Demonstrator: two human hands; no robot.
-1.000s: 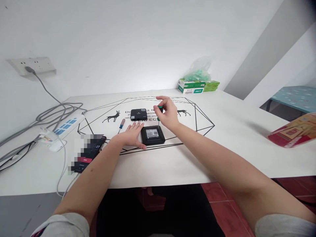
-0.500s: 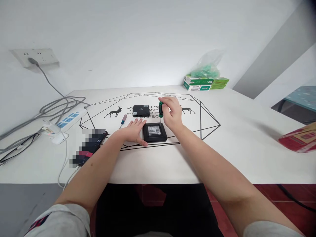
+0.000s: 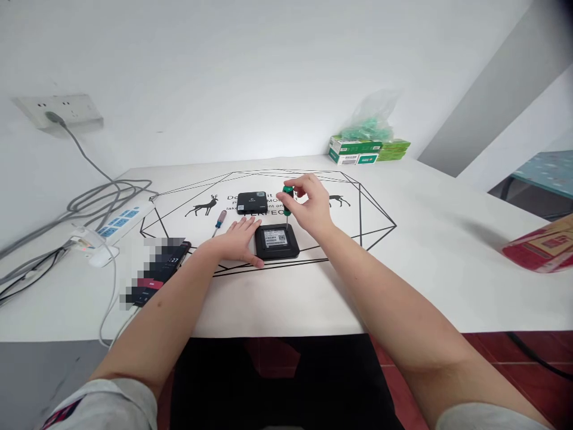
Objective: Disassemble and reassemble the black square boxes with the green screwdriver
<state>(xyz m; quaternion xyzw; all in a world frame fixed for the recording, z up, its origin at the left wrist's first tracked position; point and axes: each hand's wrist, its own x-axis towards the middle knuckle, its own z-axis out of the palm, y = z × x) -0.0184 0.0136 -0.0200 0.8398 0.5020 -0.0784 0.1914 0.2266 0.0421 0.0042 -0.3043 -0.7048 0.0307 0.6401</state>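
My right hand [image 3: 310, 203] grips the green handle of a screwdriver [image 3: 287, 207] between thumb and fingers. The screwdriver stands upright, its tip at the far right part of a black square box [image 3: 290, 246] with a white label on its face. My left hand [image 3: 239, 240] lies with fingers spread at the box's left edge, thumb at its near left corner. Just beyond sits a second black square box [image 3: 251, 203] with small stickers. Left of it lies another screwdriver [image 3: 220, 221] with a red and blue handle.
A phone [image 3: 161, 272] lies beside my left forearm. A power strip [image 3: 123, 222] and tangled grey cables [image 3: 119, 191] take up the left side. Green-and-white boxes [image 3: 356, 149] with a plastic bag [image 3: 371, 119] stand at the back. A red package [image 3: 539, 248] sits far right.
The fingers of my right hand have opened from a wrapped hold to a fingertip hold, showing more of the green handle. My left hand stays by the box; the view shifts slightly.
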